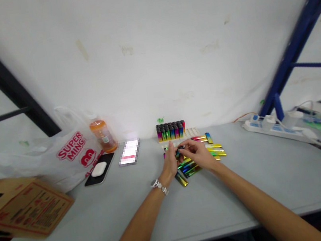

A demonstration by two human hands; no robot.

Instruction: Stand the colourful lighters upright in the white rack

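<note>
My left hand (171, 162) and my right hand (198, 153) meet over the middle of the table, fingers closed around a small dark, shiny lighter (179, 151). Fingers cover most of it. Under and beside my right hand lie several loose metallic lighters (218, 153) in yellow, green and blue. One yellow-and-dark lighter (181, 179) rests just below my left wrist. Behind my hands, rows of multicoloured lighters with dark tops (170, 131) stand upright in a pale holder tray (192, 132) with holes.
On the left are a cardboard box (31, 208), a white plastic bag (48, 161), an orange bottle (103, 135), a black phone (106, 163) with a white case (99, 169) on it, and a bright screen (129, 152). A power strip (276, 129) lies right on the grey table (128, 226).
</note>
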